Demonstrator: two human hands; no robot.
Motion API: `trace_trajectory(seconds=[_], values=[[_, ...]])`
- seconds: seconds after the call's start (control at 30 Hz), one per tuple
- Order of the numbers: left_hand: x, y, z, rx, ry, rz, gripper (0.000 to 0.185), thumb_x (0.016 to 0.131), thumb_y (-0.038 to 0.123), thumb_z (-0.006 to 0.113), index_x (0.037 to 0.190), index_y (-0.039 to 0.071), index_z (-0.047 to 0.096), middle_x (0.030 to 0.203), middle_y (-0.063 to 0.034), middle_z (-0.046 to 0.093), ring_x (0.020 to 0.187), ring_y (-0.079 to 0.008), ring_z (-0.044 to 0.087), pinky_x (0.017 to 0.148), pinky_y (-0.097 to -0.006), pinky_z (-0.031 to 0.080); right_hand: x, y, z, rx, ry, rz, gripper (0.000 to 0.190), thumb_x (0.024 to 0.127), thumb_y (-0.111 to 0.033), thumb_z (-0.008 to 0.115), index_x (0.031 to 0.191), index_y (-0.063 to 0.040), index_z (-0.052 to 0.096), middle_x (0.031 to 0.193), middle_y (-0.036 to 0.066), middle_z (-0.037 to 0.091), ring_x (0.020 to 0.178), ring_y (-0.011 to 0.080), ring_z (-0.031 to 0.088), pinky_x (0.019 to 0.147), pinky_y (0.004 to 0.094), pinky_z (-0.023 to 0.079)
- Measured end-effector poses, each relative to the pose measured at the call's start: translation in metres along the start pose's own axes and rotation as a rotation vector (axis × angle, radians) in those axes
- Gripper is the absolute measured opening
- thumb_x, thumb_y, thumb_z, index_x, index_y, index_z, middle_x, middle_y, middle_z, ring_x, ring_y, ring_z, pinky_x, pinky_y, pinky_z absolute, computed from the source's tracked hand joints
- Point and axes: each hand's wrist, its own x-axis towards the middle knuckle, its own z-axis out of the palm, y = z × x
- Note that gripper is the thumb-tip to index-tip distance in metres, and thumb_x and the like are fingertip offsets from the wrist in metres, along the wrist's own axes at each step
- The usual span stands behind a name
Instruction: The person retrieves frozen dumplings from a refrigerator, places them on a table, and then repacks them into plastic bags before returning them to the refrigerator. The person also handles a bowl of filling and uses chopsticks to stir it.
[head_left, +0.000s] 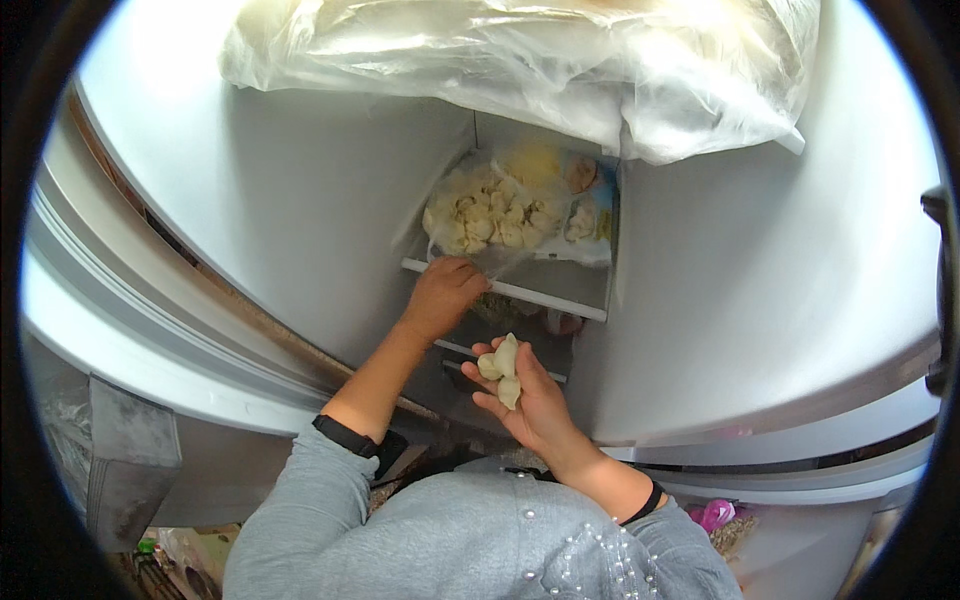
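Inside an open freezer or refrigerator compartment, a clear plastic bag of pale dumplings (487, 217) lies on a shelf. My left hand (448, 292) is at the bag's near edge, over the white front rim of the shelf (551, 300); its fingers are bent down around the plastic. Below and to the right, my right hand (529, 397) is turned palm up, fingers partly curled around a few loose dumplings (504, 367). More bagged food (583, 217) lies to the right of the dumpling bag.
A large item in a translucent plastic bag (525, 67) overhangs from an upper shelf. Lower shelves with bagged food (562, 322) lie beneath. Smooth white walls rise on both sides. An open door with a grey bin (135, 450) is at left; a pink bag (716, 515) sits at lower right.
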Motion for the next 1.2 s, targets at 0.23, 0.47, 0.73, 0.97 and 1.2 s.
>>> trace_trajectory(seconds=[0.23, 0.47, 0.73, 0.97, 1.2], values=[[0.034, -0.005, -0.029, -0.194, -0.266, -0.413, 0.020, 0.069, 0.021, 0.064, 0.079, 0.006, 0.057, 0.073, -0.0086, 0.058, 0.078, -0.0290, 0.056, 0.069, -0.0389, 0.044, 0.001, 0.002, 0.000, 0.007, 0.027, 0.013, 0.036, 0.089, -0.040, 0.036, 0.110, -0.011, 0.044, 0.113, 0.007, 0.048, 0.103, 0.0222, 0.052, 0.072, 0.0311, 0.053], [0.069, -0.025, -0.011, 0.125, -0.410, -0.462, 0.033, 0.065, 0.023, 0.068, 0.093, 0.006, 0.060, 0.082, -0.0141, 0.060, 0.085, -0.0306, 0.057, 0.074, -0.0406, 0.045, 0.001, 0.000, 0.001, 0.059, 0.027, -0.010, 0.036, 0.089, -0.040, 0.036, 0.108, -0.011, 0.045, 0.111, 0.008, 0.049, 0.101, 0.0228, 0.053, 0.070, 0.0310, 0.055], [0.051, -0.011, -0.011, -0.110, -0.129, -0.422, 0.036, 0.065, 0.020, 0.068, 0.097, 0.007, 0.057, 0.088, -0.0145, 0.060, 0.086, -0.0320, 0.056, 0.074, -0.0398, 0.045, -0.001, 0.003, -0.001, 0.039, 0.108, 0.005, 0.036, 0.088, -0.041, 0.038, 0.108, -0.012, 0.046, 0.111, 0.007, 0.050, 0.100, 0.0225, 0.053, 0.068, 0.0300, 0.054], [0.057, -0.002, -0.002, -0.081, -0.388, -0.403, 0.031, 0.068, 0.017, 0.065, 0.096, 0.006, 0.059, 0.089, -0.0148, 0.059, 0.087, -0.0312, 0.056, 0.074, -0.0394, 0.046, -0.001, 0.006, -0.002, 0.007, 0.078, 0.034, 0.037, 0.088, -0.041, 0.038, 0.110, -0.012, 0.045, 0.112, 0.007, 0.049, 0.101, 0.0214, 0.053, 0.068, 0.0287, 0.054], [0.072, 0.014, -0.007, -0.067, -0.445, -0.396, 0.023, 0.070, 0.017, 0.062, 0.089, 0.005, 0.062, 0.088, -0.0156, 0.060, 0.084, -0.0296, 0.058, 0.072, -0.0387, 0.046, 0.009, 0.001, 0.006, -0.060, 0.144, -0.105, 0.038, 0.088, -0.043, 0.038, 0.108, -0.011, 0.045, 0.108, 0.006, 0.051, 0.097, 0.0196, 0.054, 0.066, 0.0276, 0.052]])
